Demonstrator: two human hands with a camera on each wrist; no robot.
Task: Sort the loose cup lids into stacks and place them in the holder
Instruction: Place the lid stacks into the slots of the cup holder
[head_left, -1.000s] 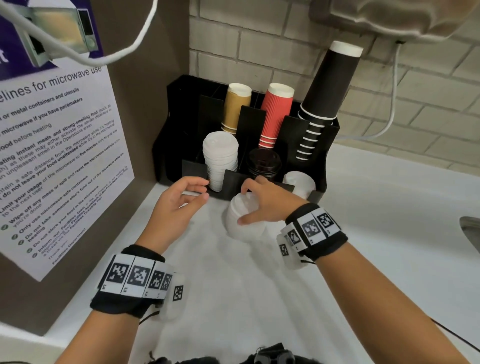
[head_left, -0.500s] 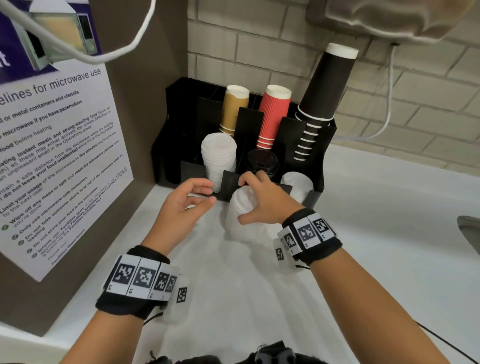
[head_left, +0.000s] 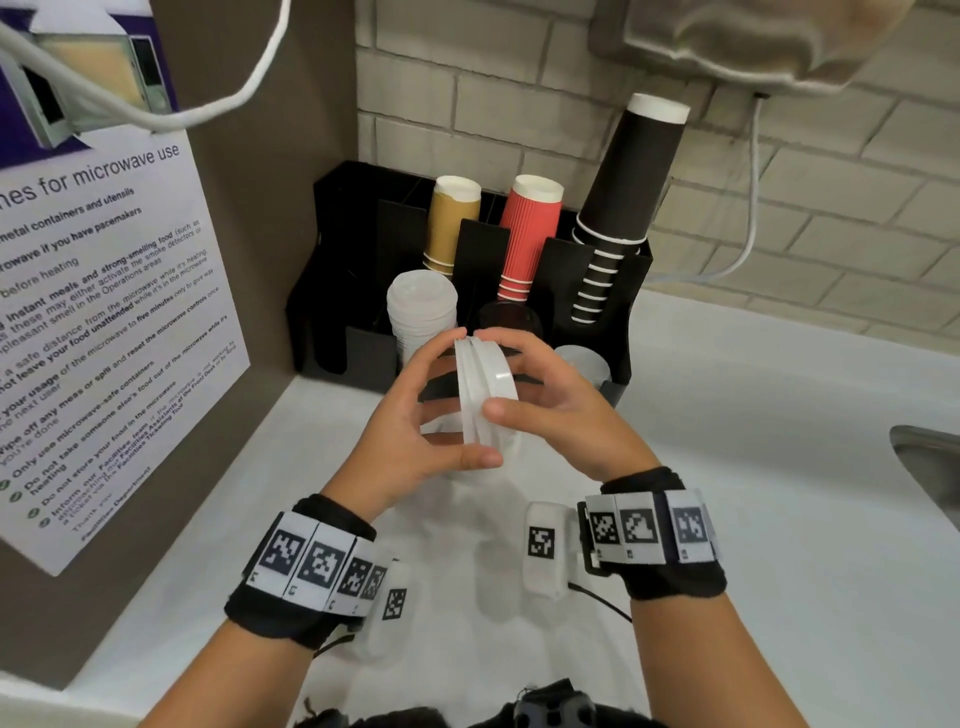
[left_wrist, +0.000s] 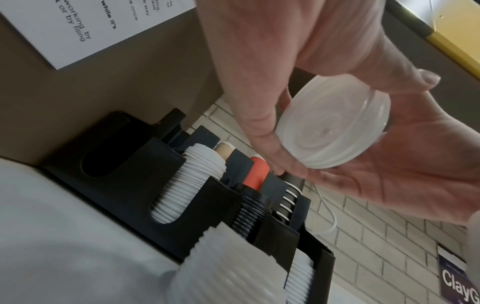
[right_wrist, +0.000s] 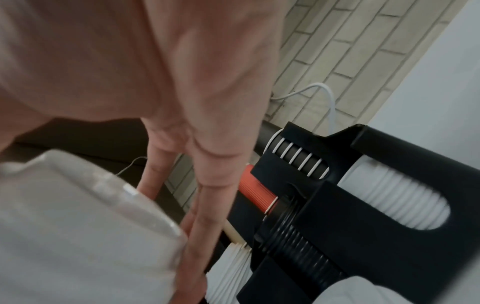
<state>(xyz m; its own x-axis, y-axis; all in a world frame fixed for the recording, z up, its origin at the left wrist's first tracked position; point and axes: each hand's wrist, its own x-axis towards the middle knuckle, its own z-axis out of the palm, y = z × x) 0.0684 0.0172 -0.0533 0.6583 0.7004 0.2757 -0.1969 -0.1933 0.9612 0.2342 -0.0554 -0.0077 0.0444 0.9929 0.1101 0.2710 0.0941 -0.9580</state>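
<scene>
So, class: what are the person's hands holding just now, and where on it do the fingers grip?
Both the left hand and right hand hold a small stack of white lids on edge, fingers and thumbs gripping its rim.

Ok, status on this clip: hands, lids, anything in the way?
Left hand and right hand both grip small white lid stack, held above counter. Holder just behind, path clear.

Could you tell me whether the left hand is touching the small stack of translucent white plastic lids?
Touching. In the left wrist view the left hand has its fingers curled round the rim of the stack of translucent white plastic lids, with no gap.
</scene>
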